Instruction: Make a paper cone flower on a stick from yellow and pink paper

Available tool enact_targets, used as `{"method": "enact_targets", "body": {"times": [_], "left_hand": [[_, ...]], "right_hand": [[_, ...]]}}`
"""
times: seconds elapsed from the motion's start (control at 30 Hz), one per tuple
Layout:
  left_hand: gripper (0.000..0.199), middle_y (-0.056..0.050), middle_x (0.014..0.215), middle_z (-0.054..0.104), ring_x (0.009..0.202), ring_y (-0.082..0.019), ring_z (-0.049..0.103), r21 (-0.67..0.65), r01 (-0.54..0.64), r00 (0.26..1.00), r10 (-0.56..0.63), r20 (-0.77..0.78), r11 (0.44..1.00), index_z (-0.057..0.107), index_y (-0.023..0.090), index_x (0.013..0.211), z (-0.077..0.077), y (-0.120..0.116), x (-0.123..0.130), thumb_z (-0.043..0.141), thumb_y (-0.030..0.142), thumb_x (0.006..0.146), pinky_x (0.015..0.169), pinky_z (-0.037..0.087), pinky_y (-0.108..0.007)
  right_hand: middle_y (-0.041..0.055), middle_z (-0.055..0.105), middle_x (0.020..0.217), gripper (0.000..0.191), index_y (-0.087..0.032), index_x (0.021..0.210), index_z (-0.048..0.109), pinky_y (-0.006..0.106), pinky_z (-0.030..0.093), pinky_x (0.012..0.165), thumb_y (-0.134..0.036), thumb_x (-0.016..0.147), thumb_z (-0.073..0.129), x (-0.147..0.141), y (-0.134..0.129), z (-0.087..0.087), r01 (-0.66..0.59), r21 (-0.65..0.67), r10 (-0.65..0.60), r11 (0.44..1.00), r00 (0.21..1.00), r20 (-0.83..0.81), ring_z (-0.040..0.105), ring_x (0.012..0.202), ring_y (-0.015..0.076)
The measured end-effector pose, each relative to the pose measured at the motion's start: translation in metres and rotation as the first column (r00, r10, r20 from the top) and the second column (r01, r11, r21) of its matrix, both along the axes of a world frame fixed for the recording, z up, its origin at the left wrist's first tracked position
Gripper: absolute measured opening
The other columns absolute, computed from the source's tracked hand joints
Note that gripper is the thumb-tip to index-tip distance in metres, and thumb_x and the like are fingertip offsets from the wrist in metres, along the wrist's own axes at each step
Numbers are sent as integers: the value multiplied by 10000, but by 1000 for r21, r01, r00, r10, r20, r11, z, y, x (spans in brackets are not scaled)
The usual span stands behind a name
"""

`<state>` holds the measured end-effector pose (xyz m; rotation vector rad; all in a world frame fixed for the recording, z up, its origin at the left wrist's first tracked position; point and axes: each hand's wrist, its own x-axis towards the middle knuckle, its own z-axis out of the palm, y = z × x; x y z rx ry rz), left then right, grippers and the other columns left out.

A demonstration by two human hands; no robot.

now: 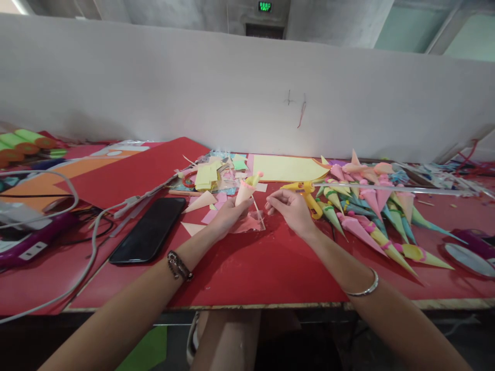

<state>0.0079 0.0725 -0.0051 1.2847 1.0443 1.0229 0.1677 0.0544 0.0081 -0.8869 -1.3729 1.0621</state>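
Observation:
My left hand [229, 215] is closed around a small peach paper cone [243, 192], its mouth up, with pink trim and a yellowish piece and pink tip sticking out of the top. To its right, apart from the cone, my right hand [288, 206] has its thumb and fingertips pressed together; whatever lies between them, if anything, is too small to make out. Just behind my right hand lies a yellow glue gun [307, 195]. A clear packet with pink pieces [249, 222] rests on the table below the cone.
Finished-looking paper cones [365, 206] are heaped at right. A black phone [149, 231] lies at left, beside white cables [95, 242] and a red sheet [135, 172]. Yellow paper scraps [207, 176] and a pale yellow sheet [286, 169] lie behind, before a white partition [193, 93].

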Motion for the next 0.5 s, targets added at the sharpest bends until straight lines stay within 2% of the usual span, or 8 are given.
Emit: {"method": "enact_targets", "body": {"times": [0.1, 0.2, 0.3, 0.37, 0.5], "left_hand": [[353, 95, 428, 249, 361, -30, 197, 7, -2, 1000, 2, 7, 1000, 330, 184, 543, 0, 0, 0, 560, 416, 675, 374, 140, -199], [344, 92, 433, 266, 368, -31, 211, 4, -19, 1000, 19, 4, 1000, 345, 180, 556, 1, -1, 1, 573, 417, 657, 379, 146, -197], [345, 89, 433, 281, 374, -31, 220, 14, -22, 1000, 22, -7, 1000, 346, 178, 561, 4, -3, 1, 572, 423, 651, 385, 154, -194], [346, 92, 434, 273, 374, -30, 213, 17, -13, 1000, 13, -7, 1000, 344, 179, 563, 5, -3, 2, 567, 427, 652, 385, 149, -193], [339, 96, 442, 258, 371, -27, 195, 14, 0, 1000, 0, -6, 1000, 344, 178, 576, 5, -3, 1, 557, 427, 663, 382, 125, -195]], "right_hand": [[-36, 578, 517, 134, -160, 644, 571, 199, 444, 466, -281, 693, 601, 0, 0, 1, 4, 17, -5, 1000, 1000, 4, 522, 437, 64], [-24, 616, 592, 89, -163, 730, 624, 213, 480, 550, -239, 691, 598, -1, -1, 1, 16, -2, -16, 1000, 1000, 7, 569, 516, 72], [6, 660, 697, 148, -164, 810, 639, 250, 513, 625, -241, 693, 591, -2, -1, 1, -6, -57, 4, 998, 999, -33, 630, 634, 110], [14, 667, 710, 154, -160, 798, 632, 262, 522, 631, -263, 690, 596, -3, -2, 1, -29, -81, 23, 996, 997, -73, 643, 657, 126], [-14, 644, 600, 145, -162, 697, 577, 251, 520, 575, -294, 664, 629, -4, -4, 2, -67, -83, 56, 994, 990, -126, 636, 559, 119]]}}
